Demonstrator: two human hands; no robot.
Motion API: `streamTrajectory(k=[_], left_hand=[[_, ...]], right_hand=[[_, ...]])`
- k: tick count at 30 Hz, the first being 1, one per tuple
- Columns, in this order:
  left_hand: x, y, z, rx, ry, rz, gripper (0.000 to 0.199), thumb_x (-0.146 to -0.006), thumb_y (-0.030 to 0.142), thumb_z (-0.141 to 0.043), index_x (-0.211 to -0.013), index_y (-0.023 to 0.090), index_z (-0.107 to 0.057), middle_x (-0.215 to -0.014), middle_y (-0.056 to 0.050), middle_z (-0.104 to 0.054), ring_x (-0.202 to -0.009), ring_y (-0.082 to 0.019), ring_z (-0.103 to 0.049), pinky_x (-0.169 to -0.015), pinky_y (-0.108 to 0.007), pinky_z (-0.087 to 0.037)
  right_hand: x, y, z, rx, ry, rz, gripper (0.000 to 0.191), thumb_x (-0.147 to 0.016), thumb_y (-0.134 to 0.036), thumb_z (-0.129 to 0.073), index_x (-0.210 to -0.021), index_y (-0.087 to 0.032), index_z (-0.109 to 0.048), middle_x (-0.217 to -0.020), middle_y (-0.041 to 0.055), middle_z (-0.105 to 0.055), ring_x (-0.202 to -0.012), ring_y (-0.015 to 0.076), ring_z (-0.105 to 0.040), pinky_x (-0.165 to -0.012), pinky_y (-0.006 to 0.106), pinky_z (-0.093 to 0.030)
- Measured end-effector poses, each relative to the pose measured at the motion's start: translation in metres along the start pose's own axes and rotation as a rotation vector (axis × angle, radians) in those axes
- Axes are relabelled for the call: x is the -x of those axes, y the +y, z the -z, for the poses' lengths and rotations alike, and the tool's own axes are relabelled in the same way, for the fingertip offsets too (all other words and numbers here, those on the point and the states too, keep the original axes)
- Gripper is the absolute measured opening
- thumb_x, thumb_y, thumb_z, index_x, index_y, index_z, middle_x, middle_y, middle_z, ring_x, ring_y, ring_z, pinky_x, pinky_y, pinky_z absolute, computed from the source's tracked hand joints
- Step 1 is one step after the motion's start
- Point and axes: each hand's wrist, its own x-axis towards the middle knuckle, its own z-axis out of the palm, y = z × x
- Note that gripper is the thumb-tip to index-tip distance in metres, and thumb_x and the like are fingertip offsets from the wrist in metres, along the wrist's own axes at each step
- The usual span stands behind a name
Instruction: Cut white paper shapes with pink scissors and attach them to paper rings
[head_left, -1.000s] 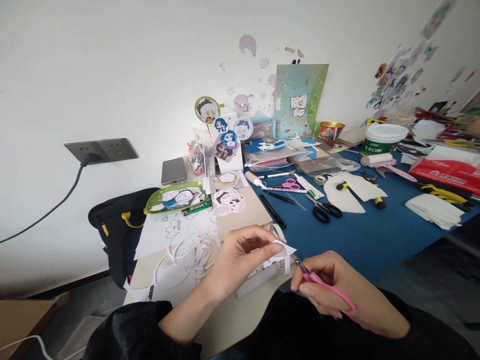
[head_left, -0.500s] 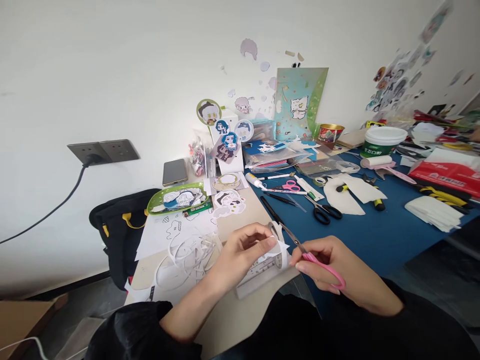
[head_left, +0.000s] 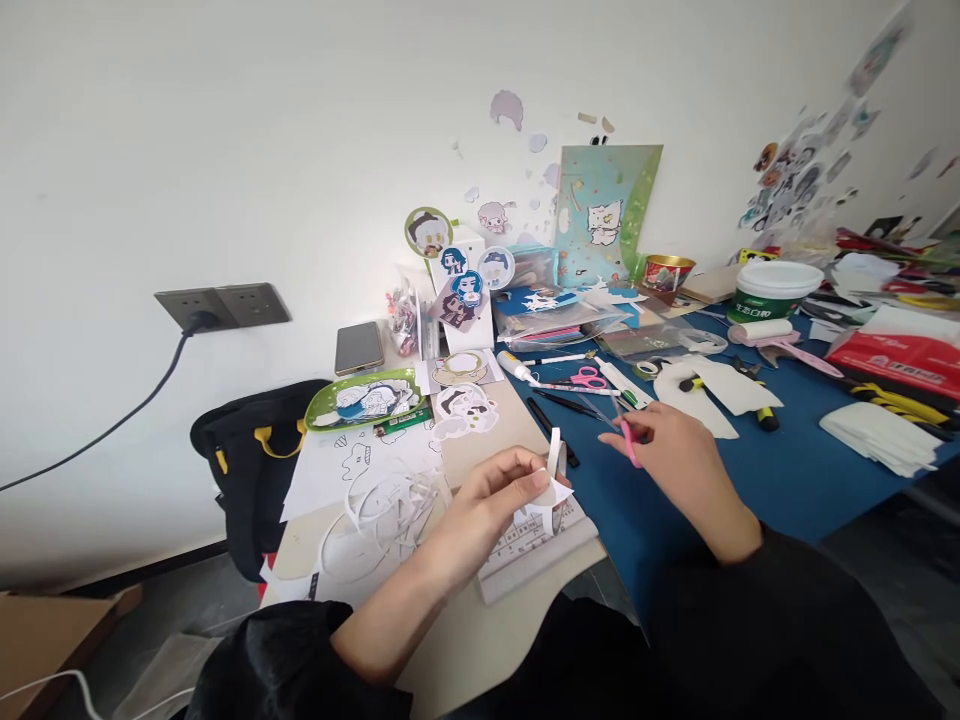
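My left hand (head_left: 504,492) pinches a white paper piece (head_left: 559,492) with a pointed corner and a curled strip, above a printed sheet (head_left: 525,550) on the beige board. Over the blue mat, my right hand (head_left: 664,440) holds pink-handled scissors (head_left: 630,440), their blades pointing up and left, apart from the paper. Curled white paper strips (head_left: 390,510) lie left of my left hand. A second pair of pink scissors (head_left: 587,377) rests on the mat.
Behind my hands are a green tray (head_left: 364,398) of cutouts, a phone (head_left: 359,348), a glue bottle (head_left: 516,367) and a black pen-like tool (head_left: 553,432). Farther right stand a white-lidded tub (head_left: 776,290), a pink roller (head_left: 802,355) and folded white cloths (head_left: 877,438).
My right hand has moved up and away from the paper with the scissors, onto the blue mat. My left hand still holds the paper, and the view has shifted slightly.
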Motion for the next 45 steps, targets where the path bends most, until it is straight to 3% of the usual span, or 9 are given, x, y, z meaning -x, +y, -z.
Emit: streamTrajectory(k=[3,9,12,17,23,27,32,40,45], left_hand=[[0.000,-0.001,0.000,-0.014,0.016,-0.042,0.016,-0.080,0.032,-0.065,-0.074,0.018,-0.059,-0.083,-0.003,-0.067,-0.075,-0.014,-0.058,-0.074,-0.027,-0.042],[-0.001,-0.002,0.004,-0.085,0.008,-0.055,0.018,-0.081,0.035,-0.064,-0.076,0.018,-0.060,-0.087,-0.003,-0.067,-0.075,-0.014,-0.057,-0.074,-0.027,-0.042],[-0.001,0.000,0.001,-0.145,0.038,-0.080,0.018,-0.081,0.035,-0.064,-0.075,0.017,-0.062,-0.086,-0.003,-0.067,-0.079,-0.015,-0.057,-0.074,-0.025,-0.042],[0.000,-0.001,-0.003,-0.229,0.019,-0.143,0.013,-0.081,0.029,-0.065,-0.078,0.017,-0.065,-0.075,0.000,-0.063,-0.074,-0.013,-0.056,-0.072,-0.024,-0.043],[0.000,-0.007,0.000,-0.340,0.015,-0.275,0.005,-0.080,0.023,-0.066,-0.080,0.019,-0.070,-0.094,-0.004,-0.070,-0.092,-0.019,-0.062,-0.087,-0.031,-0.045],[0.001,-0.006,0.004,-0.609,0.126,-0.541,0.014,-0.078,0.010,-0.066,-0.079,0.022,-0.073,-0.116,-0.006,-0.067,-0.114,-0.022,-0.055,-0.101,-0.035,-0.037],[0.001,-0.007,0.009,-0.732,0.211,-0.695,0.023,-0.077,0.004,-0.063,-0.075,0.025,-0.073,-0.120,-0.003,-0.064,-0.115,-0.022,-0.053,-0.100,-0.037,-0.036],[0.001,-0.011,0.005,-0.363,0.339,-0.567,0.026,-0.087,0.019,-0.055,-0.111,0.028,-0.060,-0.110,-0.003,-0.062,-0.102,-0.018,-0.057,-0.089,-0.032,-0.045],[-0.002,-0.006,0.002,-0.271,0.211,-0.230,0.016,-0.077,0.033,-0.068,-0.083,0.017,-0.066,-0.076,-0.002,-0.065,-0.071,-0.015,-0.059,-0.067,-0.026,-0.047]], right_hand=[[-0.010,0.010,-0.010,0.018,-0.106,0.009,0.022,-0.067,-0.038,-0.073,-0.059,-0.019,-0.065,-0.068,0.0078,-0.060,-0.070,0.0273,-0.060,-0.056,0.033,-0.042],[0.000,0.009,-0.002,-0.164,-0.317,-0.042,0.045,-0.070,-0.033,-0.070,-0.112,-0.018,-0.064,-0.104,0.0090,-0.066,-0.061,0.0166,-0.065,-0.055,0.028,-0.052],[0.019,-0.009,0.007,-0.330,-0.294,-0.021,0.027,-0.084,-0.040,-0.054,-0.093,-0.020,-0.070,-0.098,0.0073,-0.067,-0.071,0.0190,-0.064,-0.065,0.030,-0.051],[0.043,-0.050,-0.010,-0.711,-0.440,0.108,0.035,-0.090,-0.046,-0.046,-0.083,-0.022,-0.071,-0.092,0.0046,-0.066,-0.088,0.0225,-0.060,-0.076,0.032,-0.046],[0.043,-0.057,-0.027,-1.216,-0.278,-0.088,0.019,-0.083,-0.040,-0.063,-0.082,-0.022,-0.071,-0.089,0.0041,-0.067,-0.096,0.0229,-0.059,-0.090,0.035,-0.042],[0.046,-0.046,-0.016,-1.182,-0.023,-0.077,0.027,-0.090,-0.043,-0.051,-0.076,-0.023,-0.062,-0.082,0.0016,-0.064,-0.084,0.0183,-0.059,-0.081,0.032,-0.044],[0.055,-0.047,-0.009,-1.038,-0.235,-0.066,0.024,-0.083,-0.041,-0.061,-0.074,-0.022,-0.050,-0.077,-0.0006,-0.060,-0.077,0.0168,-0.059,-0.074,0.029,-0.045],[0.054,-0.052,-0.013,-0.956,-0.218,-0.053,0.036,-0.078,-0.025,-0.065,-0.066,-0.023,-0.031,-0.072,-0.0036,-0.058,-0.071,0.0146,-0.054,-0.069,0.028,-0.043],[0.057,-0.052,-0.013,-0.870,-0.206,-0.042,0.035,-0.078,-0.024,-0.064,-0.066,-0.023,-0.031,-0.073,-0.0034,-0.057,-0.071,0.0142,-0.050,-0.070,0.029,-0.038]])
